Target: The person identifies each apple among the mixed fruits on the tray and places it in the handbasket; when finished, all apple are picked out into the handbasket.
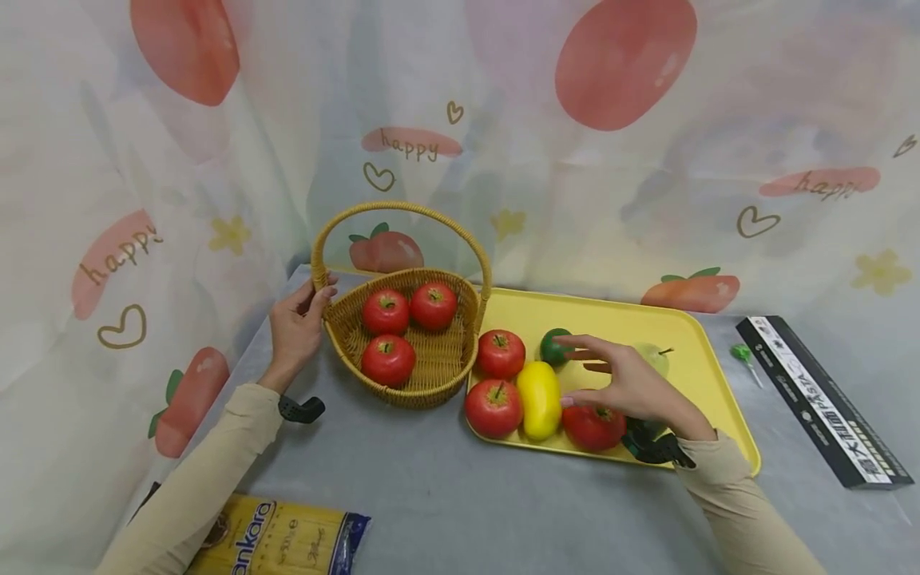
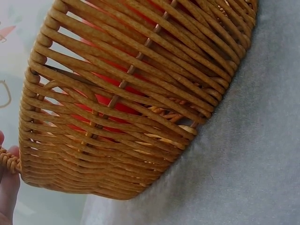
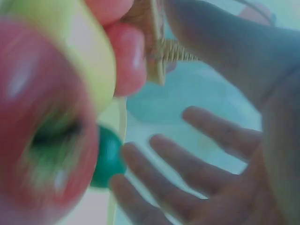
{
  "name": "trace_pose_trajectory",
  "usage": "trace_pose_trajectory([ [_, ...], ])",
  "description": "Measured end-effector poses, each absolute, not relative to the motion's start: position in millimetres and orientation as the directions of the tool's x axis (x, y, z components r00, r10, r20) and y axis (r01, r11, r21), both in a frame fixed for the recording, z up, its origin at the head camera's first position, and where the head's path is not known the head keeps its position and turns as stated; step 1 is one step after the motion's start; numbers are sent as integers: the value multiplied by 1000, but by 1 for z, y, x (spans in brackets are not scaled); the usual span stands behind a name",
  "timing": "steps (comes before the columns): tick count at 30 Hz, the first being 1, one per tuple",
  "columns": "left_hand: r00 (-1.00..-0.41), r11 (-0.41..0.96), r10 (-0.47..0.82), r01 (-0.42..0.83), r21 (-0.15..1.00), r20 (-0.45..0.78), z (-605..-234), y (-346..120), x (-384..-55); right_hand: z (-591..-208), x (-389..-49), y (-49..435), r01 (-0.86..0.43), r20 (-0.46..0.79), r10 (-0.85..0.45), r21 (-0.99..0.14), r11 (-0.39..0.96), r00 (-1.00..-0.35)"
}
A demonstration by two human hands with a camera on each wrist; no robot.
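In the head view my left hand [image 1: 296,326] grips the base of the handle of a wicker basket [image 1: 431,397], at its left side. Three red apples [image 1: 388,361] lie in the basket. My right hand [image 1: 632,382] hovers over a yellow tray [image 1: 596,307], fingers spread and holding nothing. Under and beside it are a red apple [image 1: 592,429], a long yellow fruit [image 1: 539,401], a green lime-like fruit [image 1: 554,346] and a pale green pear [image 1: 656,361], partly hidden by the hand. Two more apples [image 1: 501,354] sit at the tray's left end. The right wrist view shows the fingers [image 3: 183,164] apart.
A yellow pasta packet [image 1: 287,537] lies at the front left, partly under my left sleeve. At the right are a long black box [image 1: 822,403] and a small green-topped stick [image 1: 744,356]. A printed curtain [image 1: 503,216] stands behind the grey table [image 1: 446,495].
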State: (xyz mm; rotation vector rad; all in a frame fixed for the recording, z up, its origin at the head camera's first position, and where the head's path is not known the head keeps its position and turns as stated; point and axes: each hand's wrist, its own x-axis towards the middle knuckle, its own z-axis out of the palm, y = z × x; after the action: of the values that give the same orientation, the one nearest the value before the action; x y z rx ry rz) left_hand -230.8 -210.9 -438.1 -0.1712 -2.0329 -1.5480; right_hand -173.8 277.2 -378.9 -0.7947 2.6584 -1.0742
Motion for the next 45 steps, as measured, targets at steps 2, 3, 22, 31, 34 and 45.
trace_pose_trajectory([
  [2, -828, 317, -237, 429, 846, 508, -434, -208, -226, -380, -167, 285, -413, 25, -525, -649, 639, -851],
  [3, -829, 316, -238, 427, 847, 507, -431, -206, -224, -381, -164, 288, -412, 15, -526, -639, 650, -851],
  [22, -812, 316, -246, 449, 836, 529, -419, -199, -213, -395, -149, 312, -438, -70, -551, -527, 728, -832],
  [31, -806, 317, -248, 456, 832, 537, -416, -198, -213, -398, -150, 312, -407, -105, -537, -538, 739, -837],
  [34, -806, 321, -255, 452, 833, 535, -415, -197, -213, -400, -151, 314, -398, -100, -531, -550, 734, -842],
  [45, -814, 351, -262, 420, 837, 518, -416, -197, -213, -407, -154, 319, -378, -62, -531, -632, 676, -845],
])
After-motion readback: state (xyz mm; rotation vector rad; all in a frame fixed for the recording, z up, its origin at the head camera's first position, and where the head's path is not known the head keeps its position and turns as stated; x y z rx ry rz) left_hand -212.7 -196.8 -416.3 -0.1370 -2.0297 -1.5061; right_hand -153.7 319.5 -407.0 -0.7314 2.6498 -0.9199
